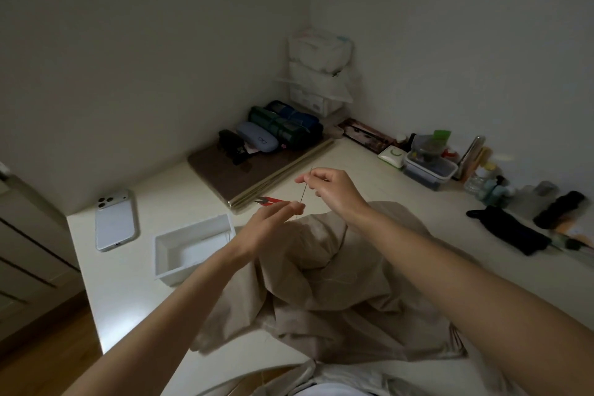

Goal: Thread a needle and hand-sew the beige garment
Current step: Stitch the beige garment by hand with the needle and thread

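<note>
Right now the needle (307,185) is in the air above the beige garment (337,270), pinched mid-shaft between thumb and forefinger of the right hand (334,190). Its long axis is near vertical with a slight lean: top end up and away toward the wall, bottom end down toward the left hand (270,223). Can't tell which end is the eye. The left hand's fingertips are bunched right at the needle's lower end, probably on thread, but that's too fine to see, so I can't tell if it grips anything. Handling: the needle is stiff, light, slick and sharp, so hold the shaft and stay off the point. The garment is soft and limp, heaped in folds on the counter (128,283) and draped over the near edge. It will likely slump and shift, so pinch it close beside the seam. Red snips (270,201) lie just past the left hand.
</note>
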### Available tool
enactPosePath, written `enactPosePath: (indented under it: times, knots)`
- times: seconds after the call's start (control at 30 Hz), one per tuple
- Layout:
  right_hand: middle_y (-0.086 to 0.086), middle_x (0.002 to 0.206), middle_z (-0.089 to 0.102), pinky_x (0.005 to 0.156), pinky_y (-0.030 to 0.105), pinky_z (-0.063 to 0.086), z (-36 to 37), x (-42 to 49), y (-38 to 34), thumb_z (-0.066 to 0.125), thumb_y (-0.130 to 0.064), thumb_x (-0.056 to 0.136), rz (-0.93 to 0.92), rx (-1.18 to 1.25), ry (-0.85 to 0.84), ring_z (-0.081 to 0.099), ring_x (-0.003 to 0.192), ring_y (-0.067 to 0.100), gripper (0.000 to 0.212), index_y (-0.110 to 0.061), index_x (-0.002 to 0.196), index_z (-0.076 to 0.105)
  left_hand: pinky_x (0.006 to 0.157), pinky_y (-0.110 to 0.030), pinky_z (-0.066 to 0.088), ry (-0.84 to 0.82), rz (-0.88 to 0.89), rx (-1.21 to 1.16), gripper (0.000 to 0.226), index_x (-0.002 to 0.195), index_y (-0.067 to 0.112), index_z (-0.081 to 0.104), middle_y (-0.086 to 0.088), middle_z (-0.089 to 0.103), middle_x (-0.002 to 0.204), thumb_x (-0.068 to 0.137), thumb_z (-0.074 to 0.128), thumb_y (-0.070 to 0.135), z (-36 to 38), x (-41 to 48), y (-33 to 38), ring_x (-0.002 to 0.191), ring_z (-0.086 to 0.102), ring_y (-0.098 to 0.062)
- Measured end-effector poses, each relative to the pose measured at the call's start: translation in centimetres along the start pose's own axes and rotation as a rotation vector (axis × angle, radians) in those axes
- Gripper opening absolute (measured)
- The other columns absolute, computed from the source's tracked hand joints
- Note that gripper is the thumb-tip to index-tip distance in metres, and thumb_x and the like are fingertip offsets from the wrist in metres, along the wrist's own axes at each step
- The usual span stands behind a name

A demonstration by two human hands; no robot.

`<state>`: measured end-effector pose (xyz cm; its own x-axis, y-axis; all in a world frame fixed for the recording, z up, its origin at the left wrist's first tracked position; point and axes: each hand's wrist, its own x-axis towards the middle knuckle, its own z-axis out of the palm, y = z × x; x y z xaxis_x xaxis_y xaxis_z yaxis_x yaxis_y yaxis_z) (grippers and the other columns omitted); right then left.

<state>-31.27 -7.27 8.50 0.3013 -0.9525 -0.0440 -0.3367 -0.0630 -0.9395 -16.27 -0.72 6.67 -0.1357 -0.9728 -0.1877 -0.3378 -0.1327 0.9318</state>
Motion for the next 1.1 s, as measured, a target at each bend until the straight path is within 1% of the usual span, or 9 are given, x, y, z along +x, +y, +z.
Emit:
enactPosePath:
  times: [0.13,0.27,0.43,0.57,0.67,0.73,0.8,0.87,1.1]
  knots:
    - [0.006,0.104,0.069,0.087,0.035,0.049,-0.4,0.2,-0.1,0.045,-0.02,0.099,-0.011,-0.135,0.048,0.061,0.098,0.025,0.024,-0.014,0.103,0.068,0.081,-0.017,0.051,0.024,0.033,-0.195,0.023,0.102,0.002,0.066,-0.014,0.069,0.103,0.098,0.049,0.017,0.1,0.1,1.0,0.092,0.065,-0.012]
    - [0.003,0.114,0.066,0.079,0.023,0.043,-0.6,0.3,0.8,0.043,-0.017,0.1,0.006,-0.247,0.06,0.059,0.094,0.015,0.027,-0.008,0.107,0.067,0.082,-0.031,0.054,0.039,0.067,-0.382,0.018,0.085,0.008,0.064,-0.037,0.057,0.101,0.095,0.05,0.011,-0.4,-0.1,1.4,0.088,0.057,-0.033]
    - [0.007,0.121,0.064,0.083,0.022,0.041,-0.9,0.8,2.4,0.04,-0.015,0.101,0.131,-0.235,0.087,0.058,0.108,0.016,0.029,-0.004,0.109,0.066,0.061,-0.022,0.049,0.074,0.162,-0.467,0.015,0.085,0.004,0.06,-0.001,0.049,0.057,0.093,0.048,0.009,-0.9,-0.4,2.5,0.061,0.056,-0.013]
    - [0.01,0.117,0.065,0.082,0.02,0.041,-1.4,0.9,3.7,0.038,-0.012,0.101,0.176,-0.255,0.124,0.059,0.107,0.018,0.031,-0.001,0.107,0.066,0.051,-0.017,0.042,0.159,0.205,-0.519,0.02,0.085,0.004,0.06,-0.001,0.036,0.056,0.096,0.043,0.002,-2.0,-0.2,2.9,0.049,0.035,-0.011]
    - [0.006,0.095,0.066,0.09,0.03,0.049,-1.5,1.0,4.2,0.036,-0.01,0.101,0.168,-0.138,0.168,0.06,0.089,0.015,0.027,-0.004,0.1,0.062,0.048,-0.018,0.025,0.178,0.198,-0.422,0.022,0.083,0.011,0.064,-0.003,0.03,0.059,0.097,0.047,0.008,-2.6,0.0,2.7,0.051,0.024,-0.011]
    - [-0.002,0.083,0.058,0.083,0.029,0.051,-1.4,0.8,3.7,0.032,-0.01,0.102,0.13,-0.104,0.162,0.055,0.079,0.009,0.027,-0.005,0.103,0.058,0.047,-0.018,0.023,0.163,0.167,-0.303,0.019,0.086,0.01,0.064,-0.002,0.032,0.057,0.097,0.048,0.012,-2.6,0.0,2.7,0.048,0.026,-0.009]
    - [-0.006,0.09,0.056,0.071,0.017,0.044,-1.1,0.3,2.3,0.031,-0.013,0.102,0.054,-0.127,0.115,0.05,0.08,0.006,0.028,-0.008,0.112,0.057,0.045,-0.017,0.022,0.149,0.141,-0.218,0.018,0.088,0.006,0.063,0.002,0.038,0.052,0.097,0.049,0.013,-2.3,0.0,2.9,0.042,0.035,-0.004]
    - [-0.004,0.096,0.057,0.069,0.017,0.039,-0.6,-0.3,0.8,0.035,-0.021,0.102,0.002,-0.091,0.045,0.05,0.085,0.006,0.028,-0.01,0.116,0.057,0.046,-0.018,0.02,0.147,0.122,-0.171,0.017,0.09,0.002,0.061,0.009,0.046,0.047,0.097,0.049,0.011,-1.8,-0.1,3.1,0.04,0.044,-0.001]
    - [-0.014,0.049,0.046,0.058,0.017,0.036,0.3,-1.4,-0.9,0.043,-0.034,0.1,0.047,0.065,-0.239,0.04,0.05,0.001,0.039,-0.002,0.109,0.063,0.045,-0.016,0.025,0.132,0.106,-0.085,0.016,0.091,0.002,0.061,0.014,0.055,0.049,0.097,0.051,0.012,-1.2,-0.3,3.5,0.042,0.048,0.002]
